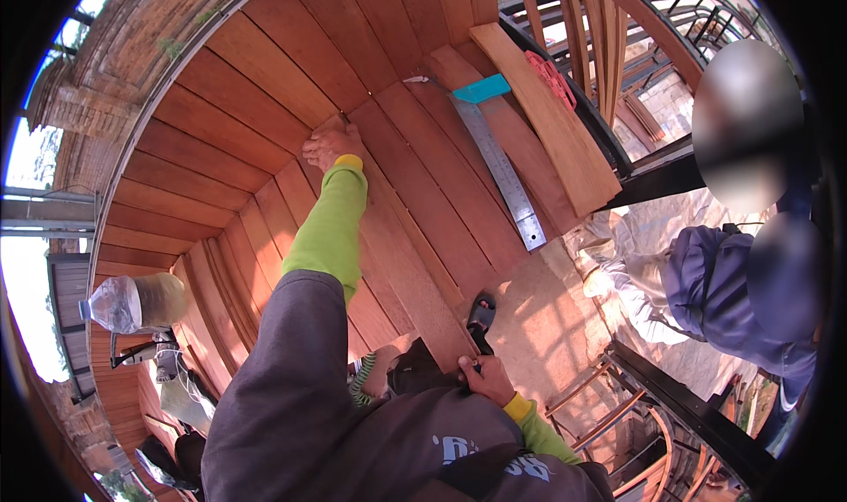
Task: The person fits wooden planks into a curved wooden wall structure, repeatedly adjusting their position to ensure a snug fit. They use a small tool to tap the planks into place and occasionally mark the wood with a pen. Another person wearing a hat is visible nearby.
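My left hand (330, 144) reaches forward with bent fingers over the far end of a long reddish plank (401, 268), where the laid boards (428, 198) meet the curved wooden wall (247, 74). My right hand (485, 380) is closed at the plank's near end; a small dark item by its fingers is too small to name. A metal square with a turquoise stock (496, 171) lies on the boards to the right, beside a lighter loose board (560, 136). A red plastic object (551, 80) shows behind that board.
A large water bottle (138, 305) is at the left. At the right, another person in dark blue (741, 303) is beside a pale, rumpled sheet (631, 224). Black metal framing (670, 400) runs along the right, with wooden strips (604, 26) upright behind. A sandalled foot (483, 310) is below the plank.
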